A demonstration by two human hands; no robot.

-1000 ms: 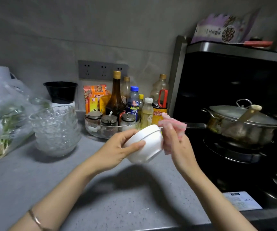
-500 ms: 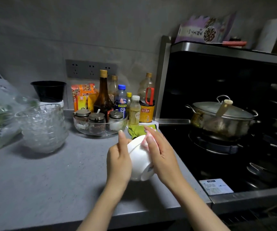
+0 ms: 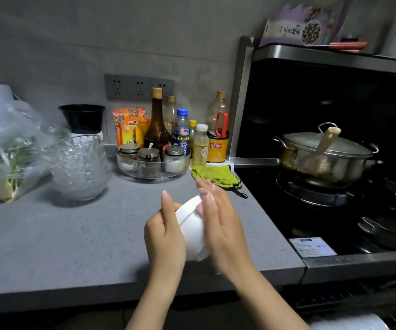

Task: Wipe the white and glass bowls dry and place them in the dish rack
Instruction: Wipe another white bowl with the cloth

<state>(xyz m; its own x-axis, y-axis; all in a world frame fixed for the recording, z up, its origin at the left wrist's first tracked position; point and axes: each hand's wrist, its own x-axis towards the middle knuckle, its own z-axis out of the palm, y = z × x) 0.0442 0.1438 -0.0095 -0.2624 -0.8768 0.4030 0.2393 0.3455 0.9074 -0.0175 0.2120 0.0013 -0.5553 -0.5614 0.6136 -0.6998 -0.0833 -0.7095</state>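
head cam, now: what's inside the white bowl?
Only a pink sliver of cloth shows at the rim of the bowl. The right hand lies flat over the mouth and hides the rest of the inside. The left hand grips the far side.

A plastic bag of greens [image 3: 6,151] is seen at the left of the grey bench [image 3: 49,246], and a black cup [image 3: 82,117] is set farther back by the wall. Three lidded spice jars [image 3: 148,160] are held in a round glass tray [image 3: 153,178], backed by a row of bottles [image 3: 157,129]. A green mitt [image 3: 216,176] is laid beside the stove [image 3: 287,210], on which a lidded steel pot [image 3: 323,158] is set.
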